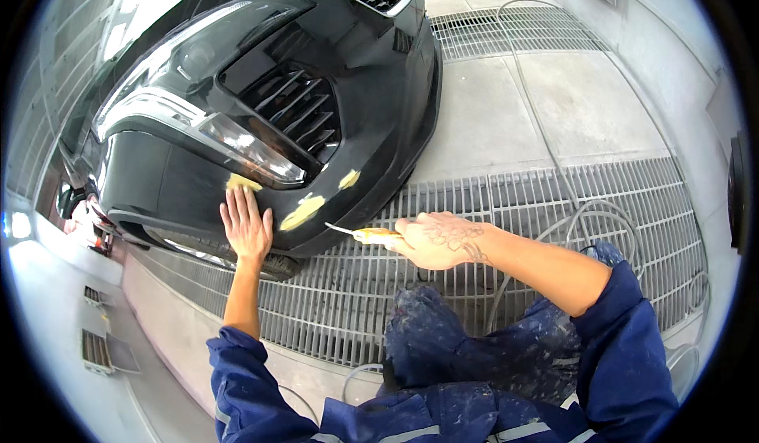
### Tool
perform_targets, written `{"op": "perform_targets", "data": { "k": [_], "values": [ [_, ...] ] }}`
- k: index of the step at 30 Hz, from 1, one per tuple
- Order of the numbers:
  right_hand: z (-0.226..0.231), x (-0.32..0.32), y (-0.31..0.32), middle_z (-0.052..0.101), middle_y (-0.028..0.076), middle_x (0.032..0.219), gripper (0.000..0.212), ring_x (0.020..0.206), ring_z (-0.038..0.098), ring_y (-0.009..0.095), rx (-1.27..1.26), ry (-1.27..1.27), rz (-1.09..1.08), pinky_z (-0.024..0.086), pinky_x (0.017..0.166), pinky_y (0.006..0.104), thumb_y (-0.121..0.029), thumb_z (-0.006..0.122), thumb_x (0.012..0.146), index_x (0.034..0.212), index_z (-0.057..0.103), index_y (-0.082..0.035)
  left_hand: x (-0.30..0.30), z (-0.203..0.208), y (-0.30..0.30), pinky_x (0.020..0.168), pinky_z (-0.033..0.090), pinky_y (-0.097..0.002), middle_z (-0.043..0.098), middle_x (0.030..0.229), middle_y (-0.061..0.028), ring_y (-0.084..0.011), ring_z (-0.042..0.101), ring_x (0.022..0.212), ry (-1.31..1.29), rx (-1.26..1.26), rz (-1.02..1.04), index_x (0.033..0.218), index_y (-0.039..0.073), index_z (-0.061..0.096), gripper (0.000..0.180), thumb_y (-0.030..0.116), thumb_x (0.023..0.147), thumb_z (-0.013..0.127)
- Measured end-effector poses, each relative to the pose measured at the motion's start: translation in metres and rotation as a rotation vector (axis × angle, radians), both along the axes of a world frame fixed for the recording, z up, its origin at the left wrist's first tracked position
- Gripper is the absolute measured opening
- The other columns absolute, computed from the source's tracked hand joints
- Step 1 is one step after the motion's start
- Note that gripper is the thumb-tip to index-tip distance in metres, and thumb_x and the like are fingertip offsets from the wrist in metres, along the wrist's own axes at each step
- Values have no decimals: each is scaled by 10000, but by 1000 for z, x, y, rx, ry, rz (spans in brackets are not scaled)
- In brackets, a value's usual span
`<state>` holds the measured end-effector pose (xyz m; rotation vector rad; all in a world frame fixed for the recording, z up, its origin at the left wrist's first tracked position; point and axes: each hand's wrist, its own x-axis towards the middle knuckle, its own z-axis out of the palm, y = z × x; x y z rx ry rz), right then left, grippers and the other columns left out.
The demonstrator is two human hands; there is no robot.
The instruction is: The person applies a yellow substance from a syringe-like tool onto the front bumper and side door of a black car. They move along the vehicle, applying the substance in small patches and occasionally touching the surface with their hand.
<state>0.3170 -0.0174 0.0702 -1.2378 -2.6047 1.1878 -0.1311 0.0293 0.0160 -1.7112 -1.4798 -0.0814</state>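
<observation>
Scratches could be cut into the black bumper (379,103), up at eleven o'clock, if the yellow-handled tool (375,236) were tipped or pushed too hard! Its thin pale end is aimed at nine, just beside the largest yellowish patch (303,212); whether the surface is being touched cannot be told. Smearing is a risk too, should the upper patch (244,182) be soft, because the fingertips of the left hand (250,233) are set right against it. Now the pose! Near nine o'clock the left is laid flat, fingers pointed towards twelve, thumb held slightly apart, nothing pinched in that grip. At four, the tool's handle is pinched between thumb and fingers of the right hand (439,240), its back turned up, the forearm brought in from four over the floor grating (332,324).
</observation>
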Motion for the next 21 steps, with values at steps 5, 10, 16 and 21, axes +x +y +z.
{"op": "perform_targets", "data": {
  "k": [5, 10, 16, 21],
  "values": [
    [-12, 7, 1, 730, 217, 989, 572, 975, 729, 379, -36, -37, 14, 564, 877, 523, -473, 395, 1135, 1236, 613, 46, 46, -51, 20, 1305, 146, -568, 277, 1728, -233, -391, 233, 1618, -43, -197, -310, 1648, -6, 328, 815, 415, 1003, 595],
    [-17, 1, -1, 724, 234, 897, 550, 879, 737, 407, 88, 1, -3, 572, 829, 536, -462, 415, 1133, 1193, 604, 51, 77, -89, 24, 1331, 128, -431, 293, 1761, 0, -191, 231, 1633, 606, -107, -359, 1679, 144, 340, 693, 287, 1006, 416],
    [7, -13, -17, 695, 233, 778, 456, 752, 715, 421, 89, 139, 41, 559, 739, 530, -416, 465, 1129, 1100, 570, 28, -11, -17, 9, 1302, 204, -479, 417, 1692, 13, -220, 352, 1577, 222, -52, -433, 1619, 254, 478, 757, 436, 903, 639],
    [44, -23, -24, 680, 217, 751, 411, 701, 690, 426, 133, 208, 12, 524, 673, 524, -393, 474, 1132, 1091, 554, 8, -72, 142, 1, 1310, 160, -541, 342, 1704, -206, -357, 282, 1602, -59, 297, -177, 1649, 79, 378, 718, 415, 1030, 518]
  ]
}}
